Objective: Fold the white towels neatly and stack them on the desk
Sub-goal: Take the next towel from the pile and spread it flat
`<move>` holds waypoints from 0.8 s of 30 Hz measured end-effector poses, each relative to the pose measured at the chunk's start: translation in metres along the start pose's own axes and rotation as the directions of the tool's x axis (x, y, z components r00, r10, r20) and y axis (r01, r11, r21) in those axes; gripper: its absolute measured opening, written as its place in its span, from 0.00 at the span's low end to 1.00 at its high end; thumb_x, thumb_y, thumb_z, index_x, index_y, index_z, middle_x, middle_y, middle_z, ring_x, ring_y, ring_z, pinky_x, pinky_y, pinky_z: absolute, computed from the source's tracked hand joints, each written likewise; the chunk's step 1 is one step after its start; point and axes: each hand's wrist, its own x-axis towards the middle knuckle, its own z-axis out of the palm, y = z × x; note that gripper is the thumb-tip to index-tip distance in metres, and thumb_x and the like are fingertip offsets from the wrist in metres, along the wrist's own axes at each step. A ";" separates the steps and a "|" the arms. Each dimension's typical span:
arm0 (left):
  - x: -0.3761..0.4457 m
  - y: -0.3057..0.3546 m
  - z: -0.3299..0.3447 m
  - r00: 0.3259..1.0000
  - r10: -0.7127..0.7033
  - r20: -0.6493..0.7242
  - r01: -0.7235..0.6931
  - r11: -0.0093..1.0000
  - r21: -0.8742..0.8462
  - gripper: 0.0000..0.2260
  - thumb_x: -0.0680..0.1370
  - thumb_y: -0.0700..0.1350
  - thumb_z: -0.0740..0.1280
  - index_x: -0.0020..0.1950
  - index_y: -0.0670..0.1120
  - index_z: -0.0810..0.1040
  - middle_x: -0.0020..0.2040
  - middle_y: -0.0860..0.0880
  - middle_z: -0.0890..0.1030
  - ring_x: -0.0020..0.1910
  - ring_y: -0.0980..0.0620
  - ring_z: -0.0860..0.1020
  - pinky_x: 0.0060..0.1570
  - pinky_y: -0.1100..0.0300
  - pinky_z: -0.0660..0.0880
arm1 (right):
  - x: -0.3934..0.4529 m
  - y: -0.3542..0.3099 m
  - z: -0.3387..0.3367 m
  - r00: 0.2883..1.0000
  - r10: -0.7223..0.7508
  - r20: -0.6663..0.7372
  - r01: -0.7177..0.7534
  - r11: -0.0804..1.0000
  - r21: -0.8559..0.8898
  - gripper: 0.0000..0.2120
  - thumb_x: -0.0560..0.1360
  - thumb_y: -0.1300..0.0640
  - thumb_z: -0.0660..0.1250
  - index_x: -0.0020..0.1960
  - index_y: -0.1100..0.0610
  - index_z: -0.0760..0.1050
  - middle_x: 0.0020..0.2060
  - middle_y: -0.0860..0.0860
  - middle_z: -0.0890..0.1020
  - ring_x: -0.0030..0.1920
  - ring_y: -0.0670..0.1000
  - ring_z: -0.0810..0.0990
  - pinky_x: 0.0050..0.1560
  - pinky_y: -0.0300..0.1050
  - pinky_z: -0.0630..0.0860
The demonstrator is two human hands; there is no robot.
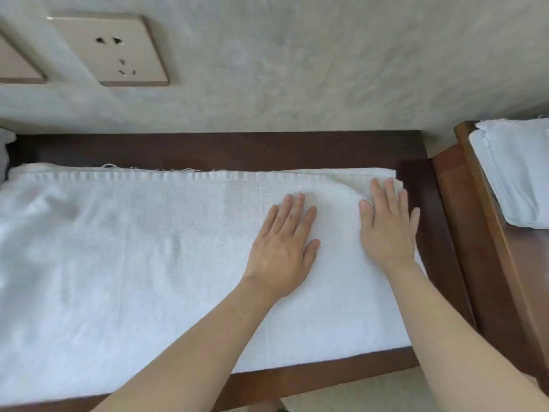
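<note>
White towel (148, 248), left end cut off, under both flat-fingered hands' (282, 248) unclenched grip.

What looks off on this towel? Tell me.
The towel has loose, frayed threads along its far hem, and its left part is rumpled. Both hands, left and right, press flat near its right end.

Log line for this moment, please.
left hand: flat on towel | right hand: flat on towel | stack: right
</note>
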 end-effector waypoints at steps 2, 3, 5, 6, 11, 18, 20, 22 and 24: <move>0.004 0.006 0.007 0.998 -0.046 0.043 0.044 0.998 0.051 0.31 0.83 0.59 0.43 0.82 0.45 0.52 0.82 0.43 0.46 0.81 0.44 0.42 0.79 0.47 0.40 | -0.001 0.015 -0.002 0.999 0.009 -0.033 -0.005 0.994 0.113 0.26 0.85 0.41 0.42 0.81 0.45 0.55 0.82 0.51 0.52 0.81 0.56 0.50 0.78 0.62 0.48; 0.005 0.009 0.011 0.997 -0.061 0.041 0.057 0.994 0.095 0.31 0.83 0.59 0.43 0.82 0.45 0.49 0.82 0.43 0.44 0.81 0.44 0.40 0.78 0.45 0.40 | 0.001 0.022 -0.004 0.997 -0.002 -0.082 0.015 0.987 0.160 0.25 0.85 0.43 0.45 0.80 0.47 0.60 0.80 0.54 0.59 0.79 0.57 0.55 0.76 0.62 0.54; 0.009 0.019 0.017 0.996 -0.088 0.022 0.085 0.987 0.134 0.32 0.83 0.60 0.46 0.82 0.44 0.49 0.82 0.43 0.46 0.81 0.43 0.42 0.78 0.43 0.41 | 0.006 0.034 -0.006 0.982 -0.043 -0.185 0.074 0.983 0.166 0.21 0.85 0.49 0.53 0.75 0.52 0.69 0.69 0.58 0.71 0.70 0.61 0.68 0.67 0.60 0.64; 0.013 0.024 0.019 0.996 -0.086 0.010 0.084 0.989 0.124 0.32 0.83 0.60 0.47 0.82 0.43 0.50 0.82 0.42 0.47 0.81 0.43 0.43 0.78 0.43 0.42 | 0.010 0.037 -0.007 0.975 -0.055 -0.216 0.091 0.982 0.163 0.18 0.84 0.52 0.56 0.72 0.54 0.72 0.64 0.58 0.74 0.64 0.61 0.70 0.62 0.59 0.66; 0.054 0.059 0.028 0.999 -0.039 -0.004 0.039 0.997 0.069 0.32 0.83 0.60 0.45 0.82 0.43 0.48 0.82 0.42 0.47 0.81 0.45 0.43 0.79 0.48 0.40 | 0.029 0.032 -0.009 0.959 -0.083 -0.270 0.134 0.975 0.178 0.05 0.81 0.60 0.63 0.55 0.55 0.75 0.50 0.55 0.75 0.51 0.57 0.73 0.53 0.54 0.70; 0.062 0.068 0.037 0.997 -0.076 0.000 0.075 0.986 0.150 0.33 0.83 0.62 0.44 0.82 0.43 0.43 0.82 0.41 0.43 0.81 0.44 0.40 0.79 0.45 0.44 | 0.062 0.043 -0.014 0.905 0.019 -0.425 0.075 0.976 0.203 0.06 0.79 0.69 0.61 0.50 0.60 0.74 0.45 0.56 0.75 0.44 0.55 0.71 0.45 0.56 0.76; 0.063 0.069 0.037 0.997 -0.075 0.008 0.073 0.985 0.156 0.33 0.83 0.62 0.44 0.82 0.45 0.41 0.82 0.41 0.42 0.81 0.44 0.39 0.79 0.45 0.43 | 0.060 0.043 -0.012 0.911 0.015 -0.413 0.071 0.979 0.192 0.07 0.81 0.63 0.61 0.56 0.59 0.76 0.50 0.57 0.77 0.48 0.58 0.74 0.52 0.59 0.75; 0.064 0.069 0.037 0.997 -0.080 0.019 0.076 0.984 0.164 0.32 0.83 0.63 0.44 0.82 0.48 0.39 0.82 0.41 0.40 0.80 0.44 0.37 0.79 0.43 0.42 | 0.047 0.034 -0.007 0.925 -0.032 -0.378 0.092 0.985 0.142 0.15 0.83 0.53 0.59 0.68 0.54 0.73 0.62 0.56 0.75 0.61 0.59 0.74 0.60 0.58 0.70; 0.065 0.069 0.037 0.996 -0.085 0.026 0.079 0.982 0.174 0.32 0.83 0.63 0.43 0.82 0.50 0.39 0.82 0.43 0.39 0.80 0.43 0.36 0.78 0.40 0.42 | 0.031 0.024 0.000 0.944 -0.168 -0.284 0.182 0.983 0.024 0.22 0.84 0.47 0.54 0.76 0.48 0.65 0.75 0.54 0.67 0.74 0.58 0.65 0.68 0.61 0.62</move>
